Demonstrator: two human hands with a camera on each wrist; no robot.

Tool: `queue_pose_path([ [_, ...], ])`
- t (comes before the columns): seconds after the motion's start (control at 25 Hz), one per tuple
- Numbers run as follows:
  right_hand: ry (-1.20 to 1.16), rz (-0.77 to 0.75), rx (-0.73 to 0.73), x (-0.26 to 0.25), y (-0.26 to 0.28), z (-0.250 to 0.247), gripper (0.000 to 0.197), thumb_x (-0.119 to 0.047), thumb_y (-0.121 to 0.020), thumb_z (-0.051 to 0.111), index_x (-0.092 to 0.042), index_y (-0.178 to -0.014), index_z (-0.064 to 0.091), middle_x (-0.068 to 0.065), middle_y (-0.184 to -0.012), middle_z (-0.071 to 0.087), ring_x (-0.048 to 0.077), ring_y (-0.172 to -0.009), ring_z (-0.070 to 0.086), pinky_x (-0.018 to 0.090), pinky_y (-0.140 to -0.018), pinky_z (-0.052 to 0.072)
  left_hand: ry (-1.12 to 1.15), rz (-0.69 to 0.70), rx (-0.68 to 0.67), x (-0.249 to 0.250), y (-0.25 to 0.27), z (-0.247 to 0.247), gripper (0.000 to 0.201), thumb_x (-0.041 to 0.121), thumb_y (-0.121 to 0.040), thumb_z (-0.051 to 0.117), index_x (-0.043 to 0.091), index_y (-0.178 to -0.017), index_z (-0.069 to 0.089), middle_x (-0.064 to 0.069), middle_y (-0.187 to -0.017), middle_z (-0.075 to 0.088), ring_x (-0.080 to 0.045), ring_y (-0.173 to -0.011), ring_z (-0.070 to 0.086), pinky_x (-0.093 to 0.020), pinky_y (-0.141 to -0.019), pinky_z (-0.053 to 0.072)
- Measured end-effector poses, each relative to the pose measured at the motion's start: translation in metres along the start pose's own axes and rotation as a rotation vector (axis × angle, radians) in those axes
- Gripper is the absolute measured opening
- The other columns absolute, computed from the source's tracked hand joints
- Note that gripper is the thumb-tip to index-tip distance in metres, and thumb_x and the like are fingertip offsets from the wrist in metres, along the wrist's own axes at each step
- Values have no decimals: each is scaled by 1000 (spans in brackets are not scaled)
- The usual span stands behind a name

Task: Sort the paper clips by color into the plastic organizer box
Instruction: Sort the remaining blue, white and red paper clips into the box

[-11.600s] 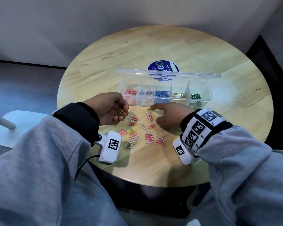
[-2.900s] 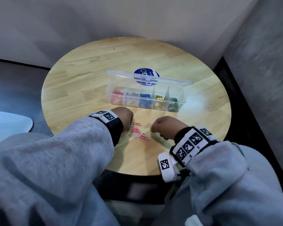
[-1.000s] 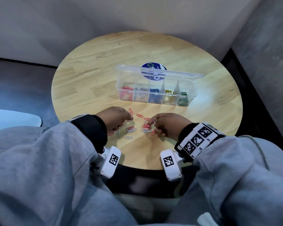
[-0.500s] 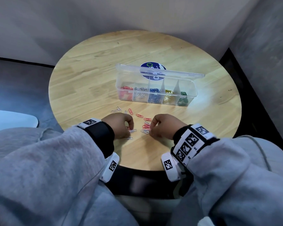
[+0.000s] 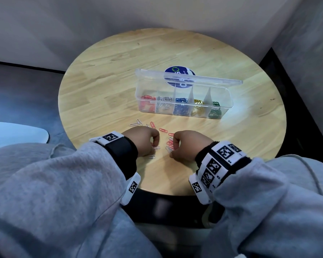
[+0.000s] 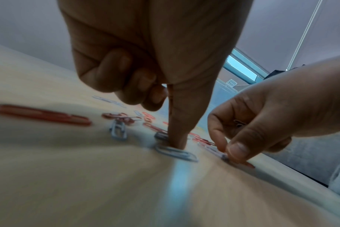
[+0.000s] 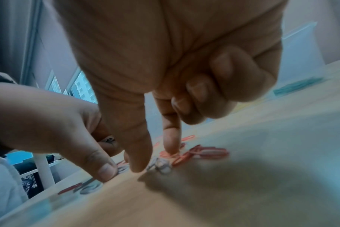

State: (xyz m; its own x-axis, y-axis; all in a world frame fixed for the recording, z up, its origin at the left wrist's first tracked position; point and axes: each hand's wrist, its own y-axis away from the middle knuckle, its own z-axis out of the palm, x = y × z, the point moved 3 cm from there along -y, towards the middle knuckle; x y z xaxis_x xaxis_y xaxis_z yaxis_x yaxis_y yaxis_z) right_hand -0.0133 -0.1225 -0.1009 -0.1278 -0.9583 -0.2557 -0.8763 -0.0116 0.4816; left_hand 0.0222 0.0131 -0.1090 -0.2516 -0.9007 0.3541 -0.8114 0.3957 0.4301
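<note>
The clear organizer box [image 5: 226,107] stands open mid-table, with red, white, blue, yellow and green clips in separate compartments. Red and white loose paper clips [image 5: 163,130] lie scattered near the table's front edge. My left hand [image 5: 153,146] is at their left. Its thumb [image 6: 177,135] presses a white clip [image 6: 177,153] onto the wood, and its curled fingers hold a few clips [image 7: 109,139]. My right hand [image 5: 172,148] is at the pile's right. Its thumb and index finger pinch a white clip [image 7: 161,165], with more clips [image 6: 238,122] in the palm.
The round wooden table [image 5: 104,86] carries a blue round sticker [image 5: 179,71] behind the box's raised lid [image 5: 190,80]. Walls close in behind and to the right. A white seat [image 5: 17,133] is at the left, below table level.
Both hands have drawn back toward the table's near edge and now work the pile from either side. A few clips lie spread out to the left beyond my left hand.
</note>
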Motion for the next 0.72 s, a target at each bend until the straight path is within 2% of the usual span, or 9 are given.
queue_pose_path([
  [0.12, 29, 8, -14, -3, -5, 3, 19, -28, -81, 65, -21, -75, 48, -1, -87, 55, 19, -85, 51, 27, -71, 39, -8, 11, 12, 2, 0, -1, 21, 14, -74, 63, 28, -83, 51, 5, -77, 52, -21, -83, 54, -28, -64, 40],
  [0.24, 35, 21, -34, -5, -11, 6, 6, -20, -83, 62, -15, -81, 59, 4, -90, 63, 22, -86, 58, 28, -70, 44, -51, 14, 0, 5, 0, -2, 14, 16, -77, 62, 28, -81, 55, 8, -69, 47, -18, -78, 50, -23, -54, 32],
  [0.32, 13, 39, -48, -3, -10, 7, 12, -16, -81, 61, -10, -91, 66, 7, -93, 68, 24, -89, 63, 29, -71, 48, -69, 7, 0, 6, 0, -2, 11, 17, -79, 62, 27, -81, 56, 9, -67, 46, -16, -78, 50, -21, -51, 30],
  [0.36, -14, 47, -53, 0, -9, 6, 11, -16, -80, 61, -11, -88, 67, 8, -91, 69, 24, -87, 64, 29, -70, 49, -76, 3, -1, 6, 0, -2, 10, 18, -79, 62, 26, -81, 56, 10, -68, 46, -15, -79, 50, -21, -51, 30],
  [0.4, -61, 44, -51, 3, -8, 3, 4, -16, -80, 63, -13, -81, 66, 7, -87, 69, 22, -83, 64, 27, -67, 49, -82, 1, -3, 6, 0, -1, 9, 18, -80, 62, 25, -82, 57, 11, -68, 46, -15, -80, 50, -20, -51, 30],
  [0.48, -234, 64, -49, 11, -6, -3, 15, -16, -78, 69, -18, -67, 59, 1, -72, 64, 12, -65, 60, 20, -55, 46, -88, 0, -12, 5, -1, 0, 7, 19, -81, 62, 23, -80, 56, 10, -70, 48, -15, -81, 50, -20, -51, 30],
  [0.56, -439, 78, -69, 22, -4, -9, 20, -14, -77, 72, -18, -65, 57, -3, -61, 61, 2, -46, 54, 15, -43, 40, -88, 3, -29, 5, -1, 1, 10, 20, -81, 62, 23, -75, 55, 8, -76, 53, -15, -81, 51, -20, -51, 31],
  [0.72, -825, 89, -125, 33, -6, -12, 24, -1, -81, 66, -11, -65, 51, 5, -57, 56, 5, -40, 49, 17, -43, 39, -111, 6, -44, 7, 0, -1, 8, 21, -82, 62, 22, -76, 56, 6, -80, 55, -15, -80, 51, -20, -50, 30],
])
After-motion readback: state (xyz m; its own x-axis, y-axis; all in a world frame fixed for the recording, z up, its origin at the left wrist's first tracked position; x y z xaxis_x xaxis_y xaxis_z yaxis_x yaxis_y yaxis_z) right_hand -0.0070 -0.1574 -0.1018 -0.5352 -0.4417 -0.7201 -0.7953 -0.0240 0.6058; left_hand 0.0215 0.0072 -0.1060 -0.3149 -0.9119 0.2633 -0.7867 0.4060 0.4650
